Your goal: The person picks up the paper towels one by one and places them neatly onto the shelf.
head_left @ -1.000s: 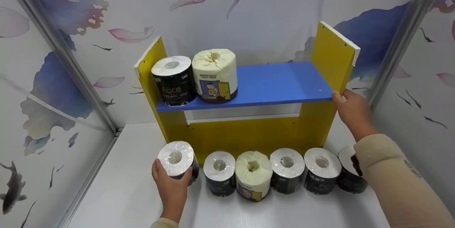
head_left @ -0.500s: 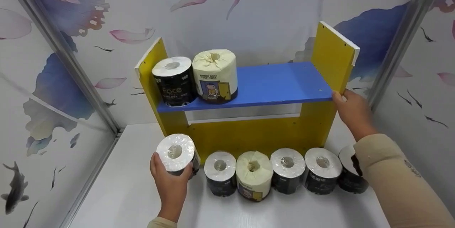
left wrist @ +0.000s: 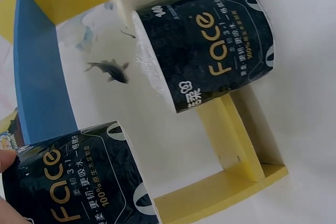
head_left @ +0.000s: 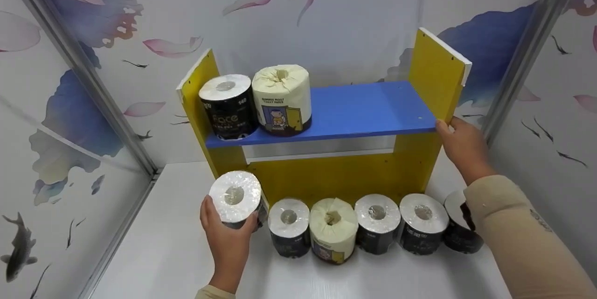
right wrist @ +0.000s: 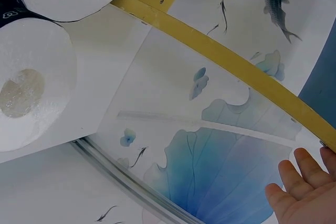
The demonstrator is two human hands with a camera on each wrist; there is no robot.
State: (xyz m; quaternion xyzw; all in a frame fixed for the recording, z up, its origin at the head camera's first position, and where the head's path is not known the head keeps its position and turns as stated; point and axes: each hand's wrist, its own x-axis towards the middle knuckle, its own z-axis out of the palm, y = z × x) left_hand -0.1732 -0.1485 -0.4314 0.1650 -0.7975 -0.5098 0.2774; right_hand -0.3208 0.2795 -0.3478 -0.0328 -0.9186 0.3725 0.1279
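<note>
My left hand (head_left: 227,243) grips a black-wrapped toilet paper roll (head_left: 237,201) with its white top up, in front of the shelf's lower left corner. The left wrist view shows the same roll (left wrist: 79,182) raised off the table, its wrapper reading "Face". At the right side panel of the yellow and blue shelf (head_left: 364,110) is my right hand (head_left: 466,147). Its thumb lies on the front edge beside the blue board, and other fingers (right wrist: 310,169) extend along the outer side. A black roll (head_left: 232,114) and a cream roll (head_left: 282,103) stand on the blue board's left end.
A row of toilet rolls stands on the white table (head_left: 154,243) before the shelf: a black one (head_left: 289,229), a cream one (head_left: 333,231) and several more black ones to the right (head_left: 377,224). Patterned panels (head_left: 354,24) enclose the table behind and at both sides.
My left hand has lifted the roll a little up and toward the shelf, then slightly right. My right hand and the other rolls stay where they were.
</note>
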